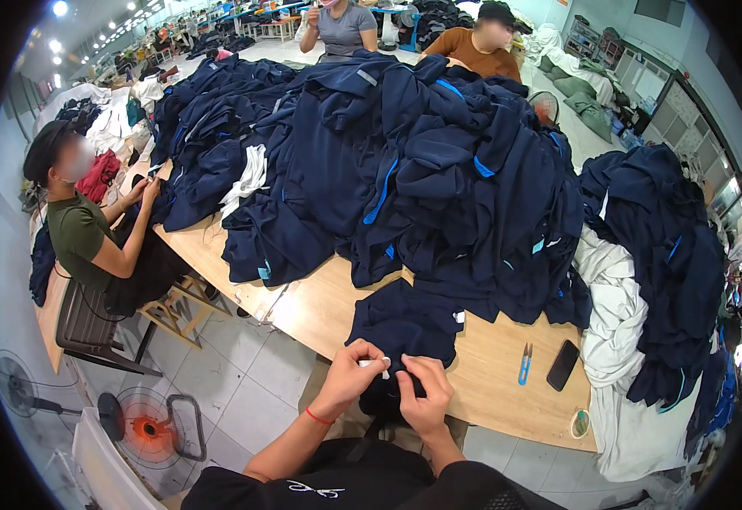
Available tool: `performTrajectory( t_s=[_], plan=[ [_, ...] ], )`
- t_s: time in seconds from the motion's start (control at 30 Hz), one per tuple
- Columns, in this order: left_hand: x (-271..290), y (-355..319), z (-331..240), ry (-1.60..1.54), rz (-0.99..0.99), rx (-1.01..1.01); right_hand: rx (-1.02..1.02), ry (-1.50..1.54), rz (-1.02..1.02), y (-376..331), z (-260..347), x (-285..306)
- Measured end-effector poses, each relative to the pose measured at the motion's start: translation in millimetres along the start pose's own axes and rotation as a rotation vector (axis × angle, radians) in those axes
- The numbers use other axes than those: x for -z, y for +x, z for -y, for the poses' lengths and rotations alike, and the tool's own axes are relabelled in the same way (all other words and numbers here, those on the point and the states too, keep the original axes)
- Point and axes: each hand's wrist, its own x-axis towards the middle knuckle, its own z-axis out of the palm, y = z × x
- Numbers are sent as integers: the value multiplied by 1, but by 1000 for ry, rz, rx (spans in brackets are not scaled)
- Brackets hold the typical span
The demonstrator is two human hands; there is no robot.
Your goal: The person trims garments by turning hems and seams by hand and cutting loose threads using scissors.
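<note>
and here, at the near edge of the pale wooden table (490,393), the left hand (349,378) comes in with thumb and forefinger pinching a small white piece (385,365). the right hand (426,395) sits just beside it, thumb and forefinger curled close together over dark cloth; whether any fabric or thread is caught between them, i cannot tell. the work itself, a navy garment (398,310), lies partly on the tabletop and drops over the edge toward the lap, probably so the fine part sits near the eyes and both wrists can hang free. that fingertip hold looks like the choice for something so small.

off to the right, blue-handled snips (524,367) lie beside a black phone (563,365), likely parked there for an easy reach, with a small round container (581,422) at the corner.

straight ahead looms the big obstacle: a huge pile of navy garments (447,170), crowding the far side of the board and reaching right up to the piece in work. white fabric (613,289) and another navy heap (677,263) hem in the right. over on the left, a seated co-worker (82,234) handles dark cloth, and a floor fan (148,429) stands near.
</note>
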Motion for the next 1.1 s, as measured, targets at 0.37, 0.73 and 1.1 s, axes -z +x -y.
performTrajectory(
  t_s=[0.37,0.73,1.1],
  plan=[
    [7,-4,-17,150,199,-185,1,13,47,0,-10,5],
    [-3,-25,-47,944,-24,-677,269,-340,221,-2,-58,12],
    [28,-24,-5,1394,45,-303,-106,-598,617,-15,-78,10]
  ],
)
